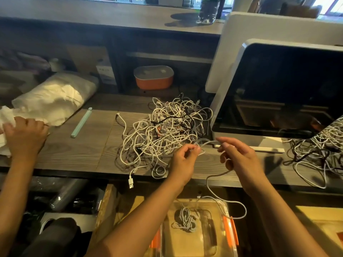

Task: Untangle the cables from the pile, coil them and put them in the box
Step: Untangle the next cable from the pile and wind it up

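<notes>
A tangled pile of mostly white cables (167,130) lies on the wooden desk (78,154). Just in front of the pile, my left hand (183,160) pinches a grey-white cable (207,143). My right hand (239,156) holds the same cable a little to the right. From my right hand the cable hangs down and loops over the edge of a clear box with orange latches (230,229) below the desk. One coiled cable (185,219) lies inside the box.
Another person's hand (24,136) rests on white cloth at the far left. A mint green strip (81,122) lies on the desk. A white-framed screen (278,89) stands at the right, with a second cable tangle (319,153) beside it. An orange tub (153,78) sits behind.
</notes>
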Available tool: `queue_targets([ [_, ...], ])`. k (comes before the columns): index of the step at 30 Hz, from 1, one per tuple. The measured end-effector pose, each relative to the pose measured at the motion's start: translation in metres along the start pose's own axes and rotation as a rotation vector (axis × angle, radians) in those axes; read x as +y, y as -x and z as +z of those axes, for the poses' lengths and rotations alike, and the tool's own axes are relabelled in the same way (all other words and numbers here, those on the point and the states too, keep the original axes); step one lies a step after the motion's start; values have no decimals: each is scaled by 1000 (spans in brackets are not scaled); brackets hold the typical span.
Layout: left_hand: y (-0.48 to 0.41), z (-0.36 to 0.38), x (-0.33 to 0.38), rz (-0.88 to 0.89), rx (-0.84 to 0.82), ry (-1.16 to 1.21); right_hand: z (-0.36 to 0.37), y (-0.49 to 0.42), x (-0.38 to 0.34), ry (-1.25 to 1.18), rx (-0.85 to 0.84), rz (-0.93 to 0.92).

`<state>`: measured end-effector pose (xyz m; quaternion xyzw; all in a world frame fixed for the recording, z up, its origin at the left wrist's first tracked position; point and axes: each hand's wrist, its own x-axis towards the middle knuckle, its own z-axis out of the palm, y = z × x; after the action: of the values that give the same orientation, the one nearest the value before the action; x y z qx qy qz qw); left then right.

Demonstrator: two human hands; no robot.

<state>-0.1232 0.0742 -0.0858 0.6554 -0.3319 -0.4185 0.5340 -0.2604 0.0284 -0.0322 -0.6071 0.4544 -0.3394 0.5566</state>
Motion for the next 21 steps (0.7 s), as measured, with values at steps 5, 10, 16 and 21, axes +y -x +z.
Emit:
queue_targets([
  [5, -7, -1, 14, -358, -99, 638, 5, 2, 14, 262, -155, -187],
  [10, -17, -7, 23, -247, 17, 847, -1, -3, 31, 570, -142, -25],
  [16, -13, -7, 27, 136, -76, 301, -23, -12, 23, 601, -433, 227],
  [21, -11, -3, 28, 234, -217, 137, -9, -11, 7, 205, -206, 47],
])
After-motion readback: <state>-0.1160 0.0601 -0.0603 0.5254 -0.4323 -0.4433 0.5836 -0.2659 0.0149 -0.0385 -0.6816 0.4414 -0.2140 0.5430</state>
